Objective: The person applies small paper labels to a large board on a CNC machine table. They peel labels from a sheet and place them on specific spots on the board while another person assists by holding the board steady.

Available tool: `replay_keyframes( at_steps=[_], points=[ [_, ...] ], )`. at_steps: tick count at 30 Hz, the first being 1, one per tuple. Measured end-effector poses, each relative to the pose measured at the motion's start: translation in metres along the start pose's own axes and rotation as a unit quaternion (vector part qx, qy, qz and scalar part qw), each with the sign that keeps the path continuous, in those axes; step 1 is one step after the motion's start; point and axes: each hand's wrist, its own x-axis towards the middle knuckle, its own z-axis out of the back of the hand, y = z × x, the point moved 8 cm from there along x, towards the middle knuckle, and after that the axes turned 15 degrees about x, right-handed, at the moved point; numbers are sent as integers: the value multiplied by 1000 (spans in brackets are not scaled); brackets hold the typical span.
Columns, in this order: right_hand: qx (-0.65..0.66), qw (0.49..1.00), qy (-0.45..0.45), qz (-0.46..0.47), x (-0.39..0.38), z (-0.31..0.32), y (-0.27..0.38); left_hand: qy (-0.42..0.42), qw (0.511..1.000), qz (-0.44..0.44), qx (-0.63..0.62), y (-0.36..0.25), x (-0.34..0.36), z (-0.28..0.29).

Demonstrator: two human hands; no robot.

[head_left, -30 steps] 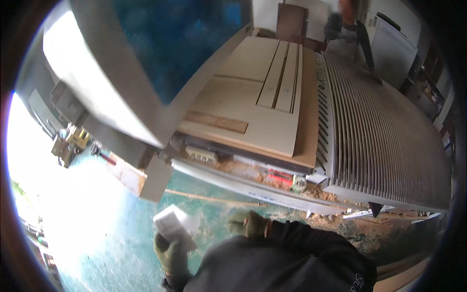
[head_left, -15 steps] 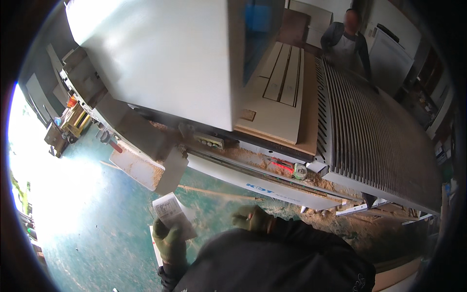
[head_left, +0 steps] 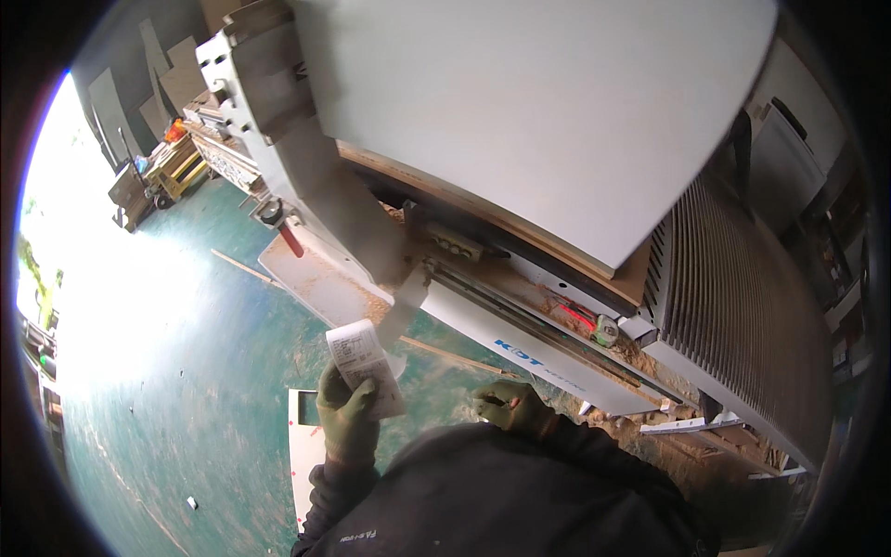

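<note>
My left hand (head_left: 349, 408), in a green work glove, is closed on a strip of printed white paper labels (head_left: 360, 357). Its thumb presses on the lower part of the strip, and the far end curls over. To the right, in front of my dark jacket, my right hand (head_left: 513, 407) wears a matching glove. Its fingers are curled in; what they hold, if anything, is too small to make out. Beyond both hands stands a long machine bed with a white front panel (head_left: 529, 357). A large white machine housing (head_left: 548, 102) hangs over the boards on the bed.
A red-handled tool (head_left: 577, 314) and a tape measure (head_left: 606, 330) lie on the dusty machine ledge. The ridged table (head_left: 742, 306) extends at right. A white board (head_left: 304, 455) stands by my left forearm. Wooden strips (head_left: 455, 357) lie on the green floor.
The white housing has shifted right over the boards, covering the grooved panel and hiding most of the person behind. My view has turned. The left hand still holds the labels, raised slightly.
</note>
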Motion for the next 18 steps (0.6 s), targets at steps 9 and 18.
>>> replay_keyframes(
  at_steps=[9, 18],
  points=[
    [-66, 996, 42, 50, 14, -26, 19, -16, 1000, 11, -5, -15, -1, 25],
    [-39, 999, 24, 29, 19, -42, 32, -18, 999, 22, -22, -22, 3, 49]
  ],
)
